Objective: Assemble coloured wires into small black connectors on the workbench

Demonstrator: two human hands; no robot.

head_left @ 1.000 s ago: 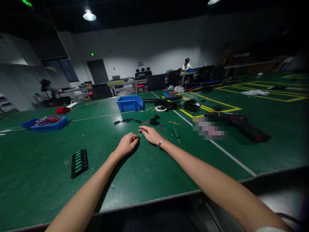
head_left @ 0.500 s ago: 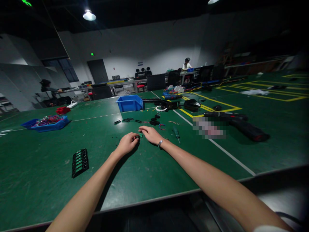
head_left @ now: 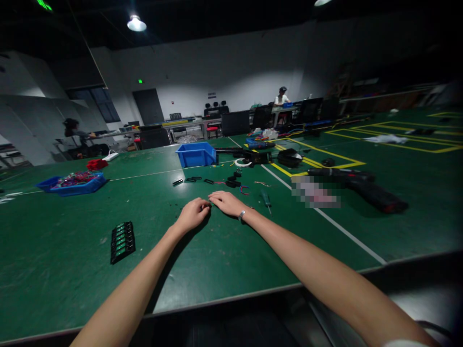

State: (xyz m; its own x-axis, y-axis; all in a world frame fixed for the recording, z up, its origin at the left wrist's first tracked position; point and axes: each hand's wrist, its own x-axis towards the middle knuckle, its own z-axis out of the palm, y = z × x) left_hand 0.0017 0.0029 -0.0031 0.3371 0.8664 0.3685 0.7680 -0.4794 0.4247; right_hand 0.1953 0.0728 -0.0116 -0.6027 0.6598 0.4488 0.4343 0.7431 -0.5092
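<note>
The left hand [head_left: 194, 214], its fingers curled, and the right hand [head_left: 224, 203], its fingers reaching forward, come together at the fingertips over the green desk [head_left: 217, 270]; whatever lies between them is hidden, so I cannot tell whether either grasps anything. Small black frames [head_left: 177, 182] lie just beyond, a screwdriver [head_left: 265, 197] to the right, and a black rack of green boards [head_left: 122, 242] left of the left forearm

Pale wall [head_left: 224, 67], dark door [head_left: 148, 107], lit ceiling lamp [head_left: 136, 24], window [head_left: 105, 104]
</note>
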